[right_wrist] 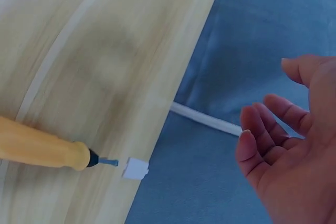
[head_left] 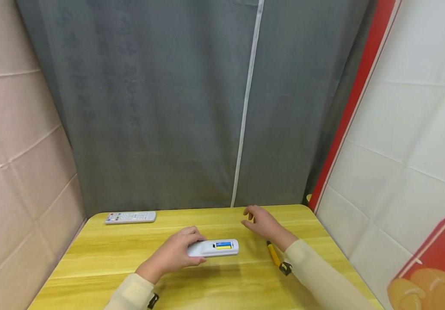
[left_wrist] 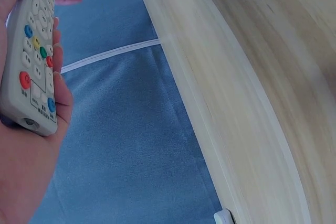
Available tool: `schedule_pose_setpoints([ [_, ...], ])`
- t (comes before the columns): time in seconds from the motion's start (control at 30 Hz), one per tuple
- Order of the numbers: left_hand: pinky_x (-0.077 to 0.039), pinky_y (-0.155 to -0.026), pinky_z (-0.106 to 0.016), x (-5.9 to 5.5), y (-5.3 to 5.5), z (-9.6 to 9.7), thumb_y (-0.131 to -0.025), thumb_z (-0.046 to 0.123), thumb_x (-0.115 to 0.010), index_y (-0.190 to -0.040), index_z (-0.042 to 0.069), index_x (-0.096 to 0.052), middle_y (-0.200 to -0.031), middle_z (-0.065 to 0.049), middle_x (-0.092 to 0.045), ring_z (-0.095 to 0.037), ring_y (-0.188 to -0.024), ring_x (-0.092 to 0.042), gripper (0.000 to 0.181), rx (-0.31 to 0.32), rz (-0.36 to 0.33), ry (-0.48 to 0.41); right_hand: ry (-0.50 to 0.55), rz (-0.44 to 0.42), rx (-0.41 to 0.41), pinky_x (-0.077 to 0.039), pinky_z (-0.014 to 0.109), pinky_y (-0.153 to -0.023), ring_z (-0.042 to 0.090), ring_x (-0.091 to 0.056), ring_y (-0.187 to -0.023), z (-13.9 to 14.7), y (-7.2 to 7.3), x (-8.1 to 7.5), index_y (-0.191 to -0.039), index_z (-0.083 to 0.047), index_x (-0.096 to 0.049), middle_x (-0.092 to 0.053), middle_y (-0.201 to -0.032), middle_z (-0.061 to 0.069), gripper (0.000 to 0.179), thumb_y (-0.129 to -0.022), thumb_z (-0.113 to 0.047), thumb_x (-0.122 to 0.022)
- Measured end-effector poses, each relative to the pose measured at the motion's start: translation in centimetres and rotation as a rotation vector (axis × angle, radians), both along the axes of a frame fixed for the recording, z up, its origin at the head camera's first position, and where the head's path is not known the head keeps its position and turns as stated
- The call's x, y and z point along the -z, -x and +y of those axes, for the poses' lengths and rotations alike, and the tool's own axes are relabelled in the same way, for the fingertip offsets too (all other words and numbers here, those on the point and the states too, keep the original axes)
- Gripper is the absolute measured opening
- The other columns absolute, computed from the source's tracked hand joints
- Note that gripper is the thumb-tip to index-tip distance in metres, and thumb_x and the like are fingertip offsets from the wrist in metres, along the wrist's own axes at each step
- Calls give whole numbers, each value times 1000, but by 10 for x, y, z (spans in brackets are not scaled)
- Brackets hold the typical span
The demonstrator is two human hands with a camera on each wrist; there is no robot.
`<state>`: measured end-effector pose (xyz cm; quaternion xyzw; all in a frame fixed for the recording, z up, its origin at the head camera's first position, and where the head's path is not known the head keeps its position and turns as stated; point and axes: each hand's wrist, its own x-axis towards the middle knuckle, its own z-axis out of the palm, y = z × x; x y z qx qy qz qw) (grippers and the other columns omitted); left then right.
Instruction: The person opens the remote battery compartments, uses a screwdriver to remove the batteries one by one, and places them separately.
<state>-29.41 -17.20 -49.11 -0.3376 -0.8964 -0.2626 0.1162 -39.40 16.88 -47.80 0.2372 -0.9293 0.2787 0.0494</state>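
Observation:
My left hand (head_left: 174, 251) grips a light grey remote control (head_left: 208, 248) above the table, its back facing up in the head view. The battery bay is uncovered, with a blue battery (head_left: 223, 244) and a yellow battery (head_left: 223, 247) side by side in it. Buttons on the remote's front show in the left wrist view. To the right, my right hand (head_left: 263, 222) hovers with nothing in it, fingers loosely bent. Below that forearm lies a yellow-handled screwdriver (head_left: 273, 254). A small white piece (right_wrist: 136, 168) lies just beyond the screwdriver's tip in the right wrist view.
Another remote control (head_left: 130, 217), buttons up, lies at the table's back left corner. The wooden table (head_left: 102, 258) ends at a grey curtain (head_left: 176, 107). Pale cloth walls stand at left and right, and the right one has a red border (head_left: 356, 99).

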Motion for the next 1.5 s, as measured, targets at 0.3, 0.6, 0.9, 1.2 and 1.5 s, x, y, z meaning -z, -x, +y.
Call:
schedule_pose_setpoints([
  [0.3,-52,-80,-28,-4,1,1,-89,31,-96,-123,24,-79,-107,19,-60,-5,-94,-56,39,1,-8,-7,48,8,-87,-52,34,-74,14,-56,-82,-3,-24,-12,-115,-11,-73,-61,-98,-4,21,-107,-30,-76],
  [0.6,-53,-78,-27,-3,2,3,-88,34,-97,-123,25,-78,-107,19,-60,-4,-92,-57,41,18,21,-9,64,41,-230,-54,31,-77,16,-61,-90,-8,-48,-15,-118,-17,-71,-62,-104,-7,26,-108,-40,-75],
  [0.9,-53,-80,-27,-3,2,3,-90,39,-95,-125,27,-78,-108,20,-59,-5,-93,-57,41,3,-18,1,8,67,-333,-56,32,-85,18,-63,-102,-21,-64,-15,-123,-20,-71,-64,-114,-7,38,-101,-49,-82],
  [1.2,-52,-78,-26,-3,2,3,-90,36,-96,-123,26,-78,-108,19,-59,-4,-92,-56,40,27,16,-12,5,72,-372,-57,32,-91,8,-61,-102,-33,-72,-13,-126,-16,-72,-63,-115,-8,41,-99,-44,-85],
  [1.5,-52,-81,-27,-3,2,4,-89,33,-97,-123,25,-78,-107,18,-58,-5,-94,-56,40,28,9,-6,-35,118,-402,-56,29,-90,8,-59,-100,-42,-78,-11,-131,-13,-70,-62,-118,-5,48,-97,-43,-87],
])
